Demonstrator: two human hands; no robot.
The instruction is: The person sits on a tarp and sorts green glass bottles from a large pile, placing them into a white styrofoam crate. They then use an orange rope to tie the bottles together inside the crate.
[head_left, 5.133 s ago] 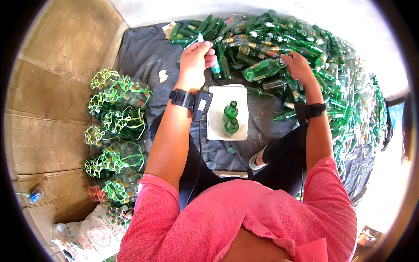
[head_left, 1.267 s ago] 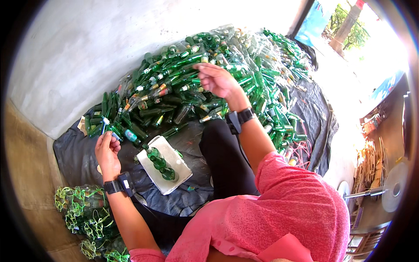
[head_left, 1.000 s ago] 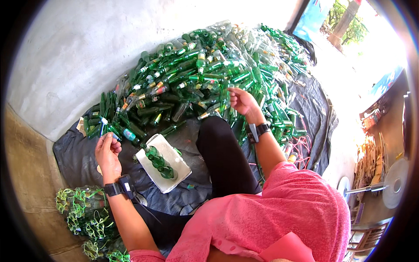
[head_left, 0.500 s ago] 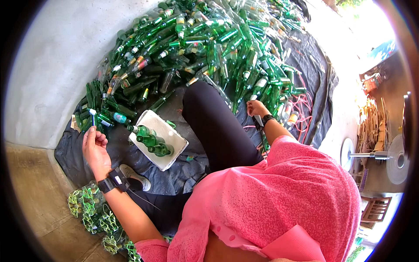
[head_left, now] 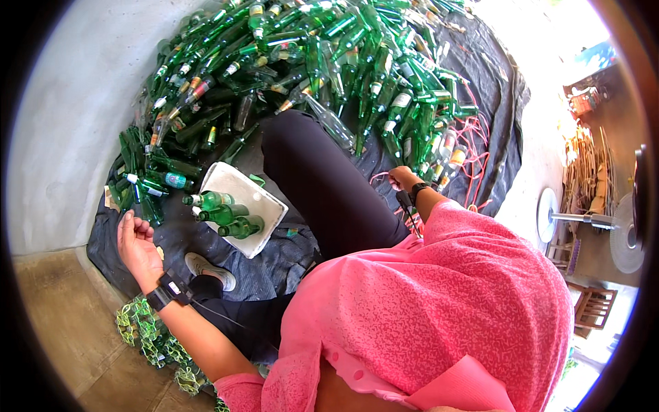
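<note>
My left hand (head_left: 139, 250) is palm up at the left, its fingers loosely bent and apart with nothing in them. A green bottle (head_left: 149, 207) lies just beyond its fingertips, at the edge of the bottle heap. Right of this hand, a white rectangular tub (head_left: 264, 206) holds green glass bottles (head_left: 240, 226) lying side by side, necks to the left. My right hand (head_left: 401, 178) is closed beside my right knee, near the heap's lower edge. Whatever its fingers hold, if anything, is hidden.
A large heap of mostly green bottles (head_left: 329, 62) spreads across black sheeting (head_left: 473, 55). Pink cord (head_left: 473, 130) tangles at its right edge. Netted green bundles (head_left: 154, 336) sit below my left forearm. A pale wall (head_left: 75, 123) bounds the left; a fan (head_left: 625, 233) stands far right.
My left hand has moved slightly down and left, away from the bottle that was at its fingertips. My right hand has drawn back from the heap. The whole view has shifted somewhat.
</note>
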